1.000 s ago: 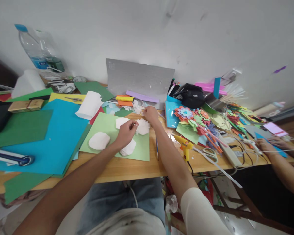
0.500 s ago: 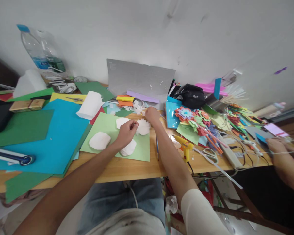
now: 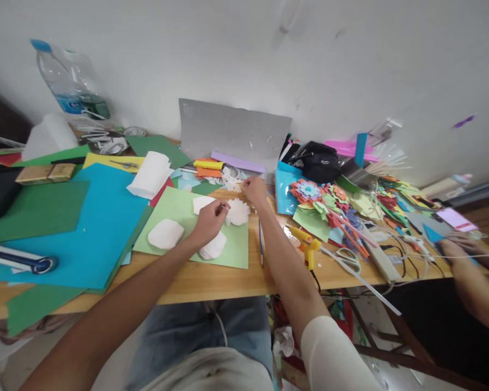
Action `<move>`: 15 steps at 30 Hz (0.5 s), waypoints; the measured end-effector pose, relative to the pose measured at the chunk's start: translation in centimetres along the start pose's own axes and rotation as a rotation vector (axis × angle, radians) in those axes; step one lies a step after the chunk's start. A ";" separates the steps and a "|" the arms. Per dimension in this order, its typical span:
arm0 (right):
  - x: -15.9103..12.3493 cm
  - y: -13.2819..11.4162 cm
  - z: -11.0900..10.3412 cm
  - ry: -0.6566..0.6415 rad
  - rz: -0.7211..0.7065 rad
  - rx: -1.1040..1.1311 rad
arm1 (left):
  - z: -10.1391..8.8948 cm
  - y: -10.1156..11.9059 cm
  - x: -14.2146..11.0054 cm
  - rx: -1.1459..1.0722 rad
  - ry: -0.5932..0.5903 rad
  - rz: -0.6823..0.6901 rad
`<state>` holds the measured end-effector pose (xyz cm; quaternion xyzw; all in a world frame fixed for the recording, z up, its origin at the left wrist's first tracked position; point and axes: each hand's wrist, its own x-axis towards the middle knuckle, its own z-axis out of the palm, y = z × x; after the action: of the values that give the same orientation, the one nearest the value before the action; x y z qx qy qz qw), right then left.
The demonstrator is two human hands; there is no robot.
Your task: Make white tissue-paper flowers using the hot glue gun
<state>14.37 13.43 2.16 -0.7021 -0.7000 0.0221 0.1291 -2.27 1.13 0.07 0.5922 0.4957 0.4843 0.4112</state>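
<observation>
My left hand (image 3: 211,222) is held over a light green sheet (image 3: 236,255), thumb and fingers pinched together. Whatever the pinch holds is too small to make out. Just right of those fingertips lies a white paper flower (image 3: 238,212) with a ragged edge. Rounded white paper pieces (image 3: 165,234) rest on the same sheet, one partly under my left hand. Beyond the flower, my right hand (image 3: 255,191) has its fingers closed and pointing down beside torn white paper scraps (image 3: 230,179). Its fingertips are partly hidden, so I cannot see what they grip.
Left are a blue sheet (image 3: 106,217), a white tissue stack (image 3: 150,175) and bottles (image 3: 51,76). A grey board (image 3: 234,130) leans on the wall. Right are paper flowers (image 3: 309,190), a yellow glue gun (image 3: 307,244), scissors (image 3: 349,259), cables and another person's hands (image 3: 456,247).
My right hand has shifted very slightly by the scraps, while my left hand keeps its pinch in place. At far right, the other person's hands have moved with a blue paper piece.
</observation>
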 end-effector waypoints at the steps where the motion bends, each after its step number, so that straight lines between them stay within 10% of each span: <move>1: 0.0 0.1 0.1 0.003 -0.002 0.007 | 0.0 0.0 0.0 0.003 0.000 -0.003; 15: 0.4 1.0 -0.4 0.015 0.043 0.000 | -0.1 0.0 0.1 -0.017 0.004 -0.030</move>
<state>15.41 13.78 2.39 -0.7173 -0.6836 0.0196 0.1338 -2.33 1.18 0.13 0.5801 0.5015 0.4834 0.4223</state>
